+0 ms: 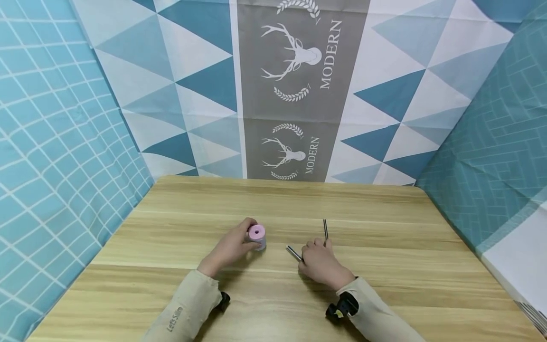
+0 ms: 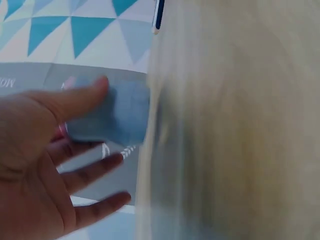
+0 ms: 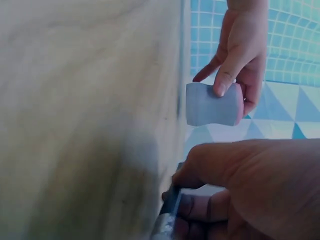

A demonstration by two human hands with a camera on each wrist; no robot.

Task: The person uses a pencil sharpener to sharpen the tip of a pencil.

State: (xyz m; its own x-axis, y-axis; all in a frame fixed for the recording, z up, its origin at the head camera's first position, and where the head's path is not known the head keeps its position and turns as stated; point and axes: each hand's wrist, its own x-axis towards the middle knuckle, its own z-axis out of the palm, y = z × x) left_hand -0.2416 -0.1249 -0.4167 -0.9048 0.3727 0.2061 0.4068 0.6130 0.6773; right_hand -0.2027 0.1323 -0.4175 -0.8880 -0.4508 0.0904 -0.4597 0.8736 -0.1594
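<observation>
a small grey-blue cup with a pink top (image 1: 257,236) is stood on the wooden table (image 1: 384,285) near its middle, and is held by the left hand (image 1: 232,247), thumb and fingers curled round its side. at about three o'clock from the cup, a pair of metal rods (image 1: 325,229) is gripped in the right hand (image 1: 321,262), fingers closed over them, one tip pointed at ten o'clock toward the cup. judged from this, the cup should be kept steadied upright, and the rods lifted level before being brought over the pink top.
</observation>
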